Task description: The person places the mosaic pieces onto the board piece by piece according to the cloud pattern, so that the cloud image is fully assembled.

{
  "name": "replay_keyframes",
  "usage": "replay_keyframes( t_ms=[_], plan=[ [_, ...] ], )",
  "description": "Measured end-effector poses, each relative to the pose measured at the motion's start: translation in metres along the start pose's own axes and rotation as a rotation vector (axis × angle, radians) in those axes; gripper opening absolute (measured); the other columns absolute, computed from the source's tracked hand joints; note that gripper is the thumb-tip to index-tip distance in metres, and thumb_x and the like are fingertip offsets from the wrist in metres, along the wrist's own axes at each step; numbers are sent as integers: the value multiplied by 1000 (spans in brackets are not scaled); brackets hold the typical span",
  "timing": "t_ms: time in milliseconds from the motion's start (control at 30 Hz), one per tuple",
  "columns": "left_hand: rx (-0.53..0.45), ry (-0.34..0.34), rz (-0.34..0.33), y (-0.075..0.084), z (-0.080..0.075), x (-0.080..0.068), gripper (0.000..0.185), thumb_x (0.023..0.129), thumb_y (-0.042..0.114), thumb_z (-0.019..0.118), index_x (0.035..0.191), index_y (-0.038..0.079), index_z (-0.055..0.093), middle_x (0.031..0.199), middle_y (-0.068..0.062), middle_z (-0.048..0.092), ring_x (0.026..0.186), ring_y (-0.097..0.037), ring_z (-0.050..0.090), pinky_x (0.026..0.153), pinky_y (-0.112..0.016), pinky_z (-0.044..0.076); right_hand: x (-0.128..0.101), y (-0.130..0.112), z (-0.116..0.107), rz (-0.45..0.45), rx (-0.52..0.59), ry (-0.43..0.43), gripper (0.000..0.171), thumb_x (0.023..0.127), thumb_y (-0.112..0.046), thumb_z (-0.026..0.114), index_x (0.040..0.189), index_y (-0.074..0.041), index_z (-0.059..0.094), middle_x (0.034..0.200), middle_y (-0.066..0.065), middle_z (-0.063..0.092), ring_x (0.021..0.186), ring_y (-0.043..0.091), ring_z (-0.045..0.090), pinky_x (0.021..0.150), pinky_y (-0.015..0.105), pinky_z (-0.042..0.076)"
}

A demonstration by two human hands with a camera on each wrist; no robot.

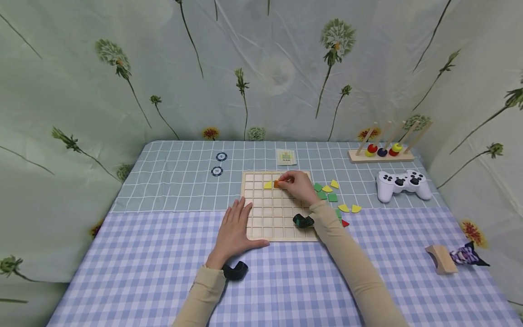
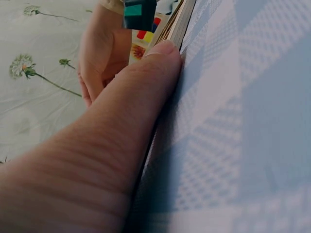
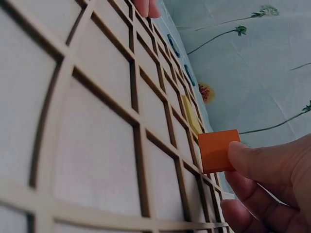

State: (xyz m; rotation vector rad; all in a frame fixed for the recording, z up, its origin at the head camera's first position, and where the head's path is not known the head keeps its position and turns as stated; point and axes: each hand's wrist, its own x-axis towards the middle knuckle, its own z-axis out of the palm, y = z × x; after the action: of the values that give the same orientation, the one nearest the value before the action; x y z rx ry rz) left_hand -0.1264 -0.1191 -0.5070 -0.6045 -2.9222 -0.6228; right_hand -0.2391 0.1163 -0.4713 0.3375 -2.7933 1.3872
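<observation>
Pinched orange square tile (image 3: 218, 150) (flat, thin)

**Lighting and image quality in the three views**

Head view: even, soft, moderately bright light with no glare. Short, faint shadows lie under the left hand (image 1: 234, 229) and right forearm on the desk (image 1: 135, 268). Wide-angle distortion bows the backdrop and desk edges outward. Left wrist view: dim and bluish. The thumb (image 2: 112, 141) fills the frame, soft-focused, and casts a dark shadow along the cloth. Right wrist view: bright and fairly sharp on the orange tile (image 3: 218, 149), with the nearest part of the wooden grid board (image 3: 97, 145) blurred.
</observation>
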Motion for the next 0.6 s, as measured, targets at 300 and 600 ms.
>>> replay_keyframes(
  t_ms=[300,600],
  plan=[
    [-3,12,4,-2,1,-2,115,63,77,66,147,5,32,155,-16,18,142,-30,9,114,-43,7,2,-4,8,-23,-43,9,11,89,-14,68,94,-5,72,88,7,66,75,21,57,67,34,47],
    [1,11,8,-1,0,-1,115,63,78,64,147,6,32,155,-16,17,142,-30,10,114,-43,8,0,-2,5,-72,-159,-17,17,89,-12,68,102,-4,74,89,7,63,84,22,56,75,36,48]
  ],
)
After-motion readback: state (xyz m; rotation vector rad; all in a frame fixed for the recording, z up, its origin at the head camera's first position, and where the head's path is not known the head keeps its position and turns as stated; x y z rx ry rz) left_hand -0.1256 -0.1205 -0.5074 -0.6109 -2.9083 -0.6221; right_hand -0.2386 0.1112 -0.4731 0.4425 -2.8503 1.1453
